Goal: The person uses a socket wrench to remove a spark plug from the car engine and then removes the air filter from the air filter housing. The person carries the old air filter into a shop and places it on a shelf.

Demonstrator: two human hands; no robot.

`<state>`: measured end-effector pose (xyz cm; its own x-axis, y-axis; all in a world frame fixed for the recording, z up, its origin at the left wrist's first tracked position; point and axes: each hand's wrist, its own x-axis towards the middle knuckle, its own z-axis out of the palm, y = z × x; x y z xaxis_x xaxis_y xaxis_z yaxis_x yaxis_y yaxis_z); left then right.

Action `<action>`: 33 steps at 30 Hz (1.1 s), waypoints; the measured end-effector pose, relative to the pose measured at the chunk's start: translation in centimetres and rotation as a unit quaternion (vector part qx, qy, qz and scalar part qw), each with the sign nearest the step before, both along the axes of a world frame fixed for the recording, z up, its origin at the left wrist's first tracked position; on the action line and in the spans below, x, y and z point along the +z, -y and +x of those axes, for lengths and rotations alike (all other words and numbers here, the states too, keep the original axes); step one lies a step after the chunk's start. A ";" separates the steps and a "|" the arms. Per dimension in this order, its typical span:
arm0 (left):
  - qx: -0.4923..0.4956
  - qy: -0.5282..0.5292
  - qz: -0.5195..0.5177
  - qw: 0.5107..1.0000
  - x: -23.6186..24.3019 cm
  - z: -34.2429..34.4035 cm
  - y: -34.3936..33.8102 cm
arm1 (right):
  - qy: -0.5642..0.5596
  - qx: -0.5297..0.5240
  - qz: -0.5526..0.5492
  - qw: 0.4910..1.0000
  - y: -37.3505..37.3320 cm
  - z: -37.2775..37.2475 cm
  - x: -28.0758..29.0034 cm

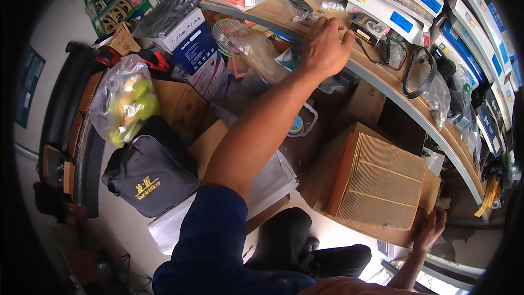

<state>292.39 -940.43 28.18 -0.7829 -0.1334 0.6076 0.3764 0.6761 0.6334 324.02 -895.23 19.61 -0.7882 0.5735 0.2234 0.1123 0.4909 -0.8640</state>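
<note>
Left hand [326, 46] reaches up toward 12 o'clock, palm down on the edge of the wooden counter [382, 79], fingers curled over small packets there; whether it grips one I cannot tell, the fingertips are hidden. Just at its 9 o'clock lies a clear plastic bag [256, 52], touching the wrist, slumped against the counter edge. Right hand [430, 229] sits low at 5 o'clock, fingers spread open and pressed against the lower corner of a pleated paper filter [382, 183], likely steadying it where it leans on cardboard boxes [363, 104]. At 9 o'clock, a bag of green fruit [126, 101] rests on a grey zip bag [150, 172], well apart from both hands.
</note>
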 end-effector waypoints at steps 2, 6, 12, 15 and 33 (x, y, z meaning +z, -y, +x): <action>0.011 -0.002 -0.041 0.999 -0.9 -1.1 -0.7 | -0.011 -0.012 -0.095 0.995 -1.1 0.7 -0.5; -0.016 -0.081 -0.090 0.993 -3.0 -1.8 -0.2 | -0.055 0.004 -0.099 0.994 -1.8 1.7 -0.7; -0.232 0.091 0.167 0.954 -2.0 -1.7 4.0 | -0.066 -0.002 -0.129 0.989 -0.8 0.7 -0.8; -0.328 0.077 0.284 0.898 -4.8 -4.9 4.9 | -0.073 0.015 -0.128 0.989 -1.6 1.4 -1.0; 0.006 -0.274 -0.078 0.959 -6.8 -0.8 0.2 | -0.052 0.002 -0.067 0.996 -0.4 0.9 -1.2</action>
